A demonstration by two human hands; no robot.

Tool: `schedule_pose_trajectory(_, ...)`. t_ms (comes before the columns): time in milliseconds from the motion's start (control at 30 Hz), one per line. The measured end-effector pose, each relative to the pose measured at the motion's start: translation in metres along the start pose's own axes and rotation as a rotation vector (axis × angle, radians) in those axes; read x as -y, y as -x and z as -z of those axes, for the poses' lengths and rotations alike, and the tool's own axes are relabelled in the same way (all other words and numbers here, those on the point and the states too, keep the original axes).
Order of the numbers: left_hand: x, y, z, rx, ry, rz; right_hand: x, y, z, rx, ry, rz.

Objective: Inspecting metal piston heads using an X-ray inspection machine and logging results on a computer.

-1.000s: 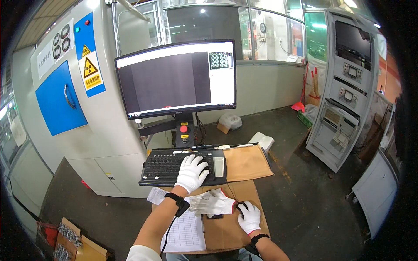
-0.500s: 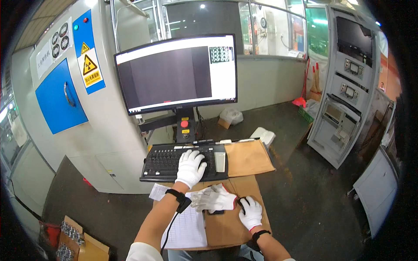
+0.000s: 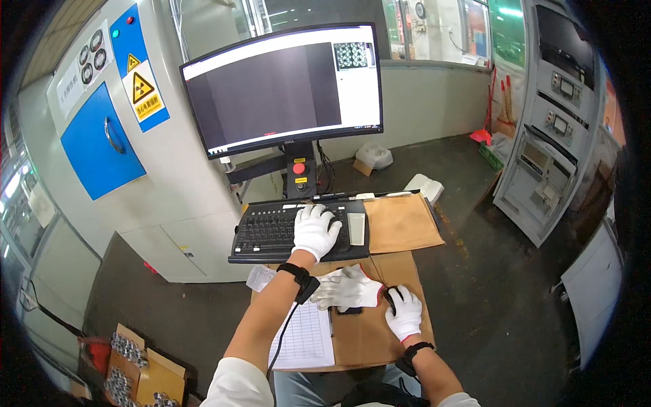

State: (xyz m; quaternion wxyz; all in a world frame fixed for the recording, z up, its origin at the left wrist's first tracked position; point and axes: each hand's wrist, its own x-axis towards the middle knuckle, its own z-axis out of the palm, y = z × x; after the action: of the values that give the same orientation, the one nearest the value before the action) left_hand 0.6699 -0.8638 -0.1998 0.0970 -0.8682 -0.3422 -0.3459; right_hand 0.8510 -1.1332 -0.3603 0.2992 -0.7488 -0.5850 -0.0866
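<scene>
My left hand [image 3: 317, 229], in a white knit glove, rests on the right part of the black keyboard [image 3: 266, 232] with its fingers spread. My right hand [image 3: 405, 312], gloved the same way, is wrapped over a black computer mouse [image 3: 389, 296] on the cardboard-topped stand. Between my hands lies a loose pair of white gloves [image 3: 349, 287] with a red cuff edge, partly over a dark flat object [image 3: 350, 311]. A printed form sheet [image 3: 306, 337] lies under my left forearm. Beyond the keyboard stands a monitor [image 3: 271, 95] showing a dark grey picture.
A brown envelope [image 3: 403, 222] lies right of the keyboard. A red push button [image 3: 298, 168] sits below the monitor. On the left stands a large cabinet with a blue door [image 3: 102, 146]; boxes of metal parts [image 3: 152, 373] are at lower left. A grey instrument rack [image 3: 549, 142] stands right.
The view has tilted down and shifted left, so everything sits higher and further right. Both hands stay in place, the left on the keyboard and the right on the mouse.
</scene>
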Motion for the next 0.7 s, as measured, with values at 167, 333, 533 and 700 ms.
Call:
schedule_pose_trajectory(167,0.02,0.014,0.011,-0.08,0.015,-0.022,0.0,-0.004,0.001,0.021,-0.029,-0.014)
schedule_pose_trajectory(333,0.007,0.01,0.025,-0.039,0.067,-0.119,-0.004,-0.004,0.006,0.002,-0.015,-0.026)
schedule_pose_trajectory(533,0.008,0.012,0.021,0.063,0.05,-0.159,0.0,-0.002,0.0,0.0,-0.02,-0.008)
schedule_pose_trajectory(700,-0.001,0.013,0.024,0.034,0.082,-0.138,-0.005,0.002,-0.003,0.016,-0.001,-0.02)
